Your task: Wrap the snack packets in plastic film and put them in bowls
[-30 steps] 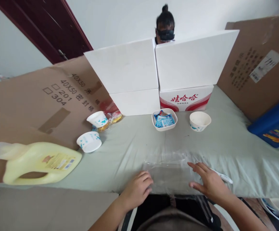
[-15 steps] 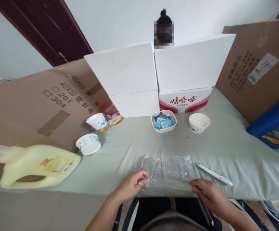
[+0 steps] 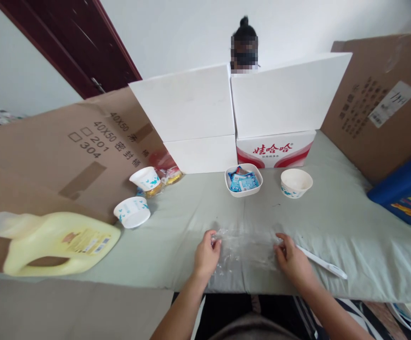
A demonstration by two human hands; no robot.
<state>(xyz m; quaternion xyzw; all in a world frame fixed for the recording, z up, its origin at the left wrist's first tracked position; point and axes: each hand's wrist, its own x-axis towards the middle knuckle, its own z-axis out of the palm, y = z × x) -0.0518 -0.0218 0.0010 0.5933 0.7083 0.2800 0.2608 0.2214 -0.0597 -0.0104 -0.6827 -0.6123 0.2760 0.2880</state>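
Close to the front edge of the bench [image 3: 191,217], about midway along it, lies a piece of clear plastic film [image 3: 246,250], stretched between two bare hands; it may be a bag, but it is too transparent to be sure. The left hand [image 3: 207,255] has its thumb and fingers drawn close together on the film's far left corner. The right hand [image 3: 292,262] holds the far right corner in the same way, its fingers bent and set narrow around the plastic. Just right of the right hand, a slim white-handled tool [image 3: 324,263] lies slanting toward the front edge.

Toward the back edge, a white tray [image 3: 244,192] contains blue sachets [image 3: 244,182], and a patterned paper bowl [image 3: 296,185] stands upright to its right. Behind them rises a stack of white boxes [image 3: 198,108], with a red-printed carton [image 3: 275,150] at its lower right; a person's head [image 3: 244,33] shows above the stack.

At the left end, a pale yellow jug [image 3: 58,236] lies on its side near the front edge, with two tilted paper bowls [image 3: 132,212] beyond it, next to a brown cardboard box [image 3: 46,156]. A blue bottle [image 3: 400,191] leans at the right end.
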